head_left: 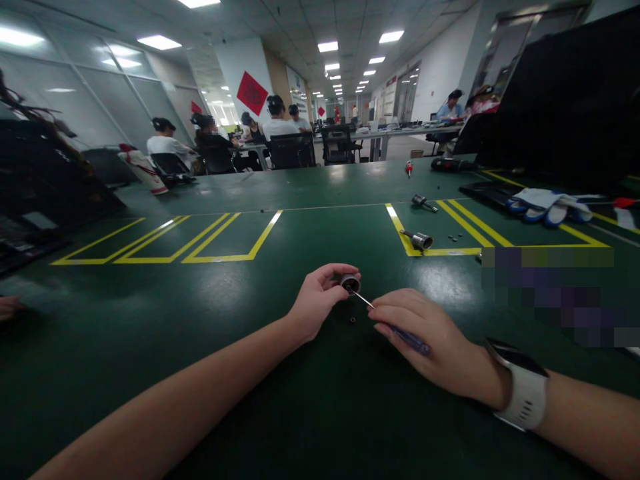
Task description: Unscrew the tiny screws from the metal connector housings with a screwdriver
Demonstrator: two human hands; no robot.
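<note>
The left hand pinches a small round metal part between thumb and fingers, holding it just above the green table near the middle of the view. The right hand is closed around a thin screwdriver, its blue handle under the fingers and its shaft slanting up to the left so that the tip meets the part's face. A tiny dark piece, perhaps a screw or washer, lies on the table just below the shaft.

The step in hand looks like working a small fastener on the part with the tool; whether it is being tightened or loosened cannot be told. The next move would call for keeping the part steady in the pinch while the tip stays seated, and for minding the loose piece beneath.

Farther off, inside the yellow lines, lie two similar metal parts, and gloves rest to the right. Other people sit at distant tables.
</note>
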